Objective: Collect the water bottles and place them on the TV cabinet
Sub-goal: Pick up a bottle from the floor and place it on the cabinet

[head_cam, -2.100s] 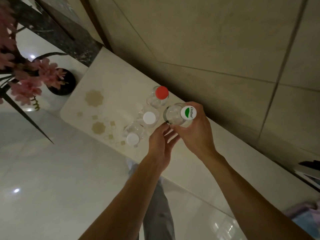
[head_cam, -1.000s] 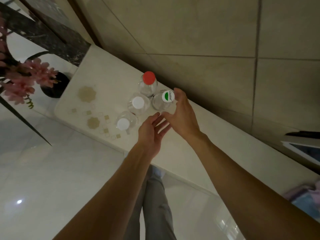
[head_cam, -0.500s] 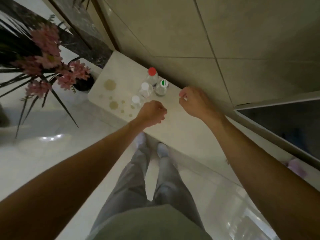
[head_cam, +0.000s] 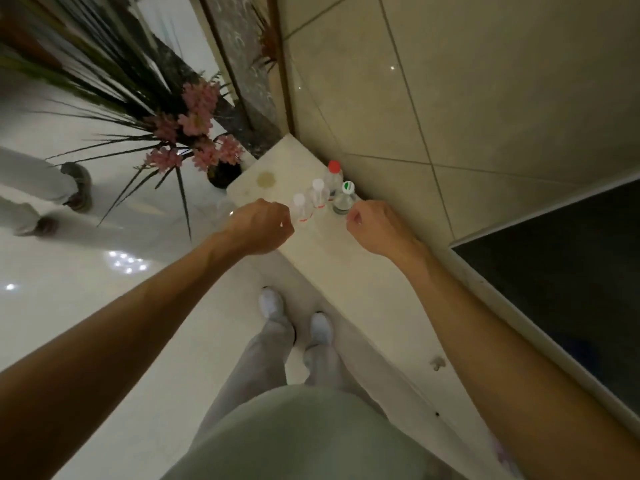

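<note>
Both hands have pulled back now: left hand [head_cam: 263, 226] and right hand [head_cam: 375, 227] are curled into fists, apparently empty, though the fingertips are tucked out of view. Released, the green-capped bottle [head_cam: 345, 197] stands on the TV cabinet [head_cam: 320, 242] beside the red-capped bottle [head_cam: 333, 173], the far white-capped bottle [head_cam: 318, 192] and the near white-capped bottle [head_cam: 300, 207].

You can read no text here. The clear plastic bottle with the white-and-green cap [head_cam: 348, 187], just beyond your right hand [head_cam: 377, 230], shows a green mark on its cap, but any lettering beside it is too small and blurred to make out.
</note>
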